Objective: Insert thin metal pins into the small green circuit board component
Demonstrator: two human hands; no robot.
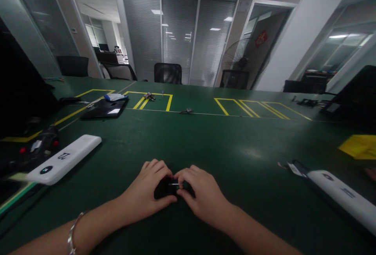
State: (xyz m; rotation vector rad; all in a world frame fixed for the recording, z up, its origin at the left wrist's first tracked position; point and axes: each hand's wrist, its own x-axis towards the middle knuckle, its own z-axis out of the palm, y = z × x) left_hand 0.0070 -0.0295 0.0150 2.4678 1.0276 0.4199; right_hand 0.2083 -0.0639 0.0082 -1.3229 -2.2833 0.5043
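Note:
Both hands meet near the table's front middle. My left hand (150,186) curls its thumb and fingers around a small black object (162,189), whose kind I cannot make out. Between the fingers and thumb of my right hand (202,194) is a small screwdriver-like tool (174,184). Its thin bright shaft points left at the black object, and its dark handle is mostly hidden in the right palm. Whether the shaft's tip touches the black object cannot be seen. A silver bracelet (71,233) circles the left wrist.
On the green table (188,141), a white power bank (66,159) lies left and another white device (343,192) right. Farther back are a black tablet (102,109), a small dark item (188,110) and yellow tape outlines (169,102). A yellow object (358,146) sits at the right edge.

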